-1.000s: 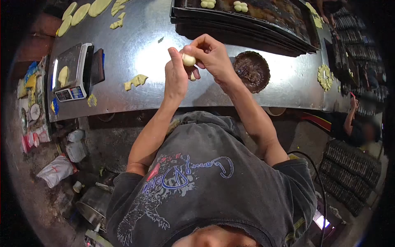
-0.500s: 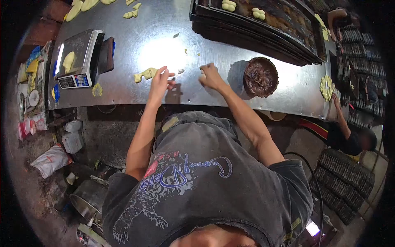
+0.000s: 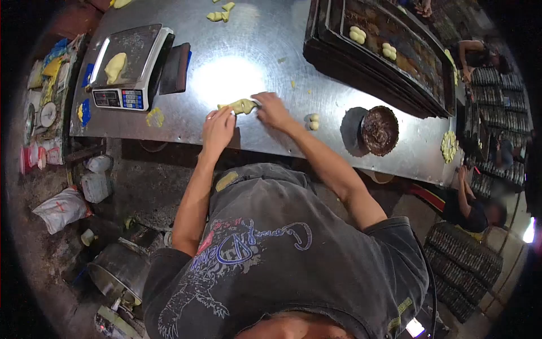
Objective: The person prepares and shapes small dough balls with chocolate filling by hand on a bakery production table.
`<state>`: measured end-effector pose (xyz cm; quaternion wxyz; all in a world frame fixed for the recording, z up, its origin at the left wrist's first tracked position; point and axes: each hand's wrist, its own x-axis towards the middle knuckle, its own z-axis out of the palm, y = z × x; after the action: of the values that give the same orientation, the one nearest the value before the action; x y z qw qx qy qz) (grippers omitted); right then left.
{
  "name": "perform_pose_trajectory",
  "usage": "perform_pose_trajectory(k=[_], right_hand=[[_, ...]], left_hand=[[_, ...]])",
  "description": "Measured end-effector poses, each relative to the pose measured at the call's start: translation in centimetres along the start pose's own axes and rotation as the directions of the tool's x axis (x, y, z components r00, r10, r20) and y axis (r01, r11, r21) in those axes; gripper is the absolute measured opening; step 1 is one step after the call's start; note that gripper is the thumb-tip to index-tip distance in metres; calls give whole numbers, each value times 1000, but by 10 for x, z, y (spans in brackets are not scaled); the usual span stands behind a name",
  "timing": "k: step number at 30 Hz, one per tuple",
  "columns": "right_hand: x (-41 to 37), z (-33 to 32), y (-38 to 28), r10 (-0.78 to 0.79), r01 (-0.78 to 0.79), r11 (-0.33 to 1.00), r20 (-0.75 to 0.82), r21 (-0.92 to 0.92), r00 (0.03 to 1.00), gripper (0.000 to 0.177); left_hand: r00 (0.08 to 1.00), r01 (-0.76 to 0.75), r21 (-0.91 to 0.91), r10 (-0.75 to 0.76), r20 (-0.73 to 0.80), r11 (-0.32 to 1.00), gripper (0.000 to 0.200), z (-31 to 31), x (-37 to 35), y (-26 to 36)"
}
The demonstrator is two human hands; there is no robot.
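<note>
Because the dough (image 3: pixel 244 106) is lumpy and uneven along its length, it could tear at a thin part if the two hands drew its ends apart with unequal force. Sticking is another risk: the piece lies on bare metal, and any clinging to the table (image 3: pixel 271 51) could leave scraps behind, like the bits scattered farther up. Off to the right, the balls (image 3: pixel 314 125) sit just beside the right forearm (image 3: pixel 324 155), so a careless sweep of that arm could knock them or roll them toward the edge. The bowl (image 3: pixel 397 133) is farther right and looks safer from such a bump.

The dough lies on the table between the hands, near the edge by the person's body. Its left end meets the fingertips of the left hand (image 3: pixel 218 129), whose fingers are bent and close together. Its right end reaches the right hand (image 3: pixel 274 110), which is turned palm down with the fingers curled inward. The fingers mask both contacts, so one cannot tell whether either hand pinches the dough or only touches it.
</note>
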<state>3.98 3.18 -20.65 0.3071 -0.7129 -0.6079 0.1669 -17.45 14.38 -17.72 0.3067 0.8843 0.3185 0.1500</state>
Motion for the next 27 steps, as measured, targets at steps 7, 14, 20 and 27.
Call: perform_pose_trajectory(k=[7,14,20,27], right_hand=[[19,50,-12,172,-167,985,203,-39,964,28],[-66,-94,-65,0,-509,780,814,363,581,19],[-84,-144,-104,437,-341,740,-29,579,899,27],[-108,-225,-112,470,-34,774,-538,632,700,27]], left_hand=[[928,-257,442,91,361,859,61,37,29,-23],[862,-137,483,-136,489,865,58,24,51,38],[881,429,-874,108,461,226,71,16,70,182],[834,-519,-702,467,-293,487,62,15,75,311]])
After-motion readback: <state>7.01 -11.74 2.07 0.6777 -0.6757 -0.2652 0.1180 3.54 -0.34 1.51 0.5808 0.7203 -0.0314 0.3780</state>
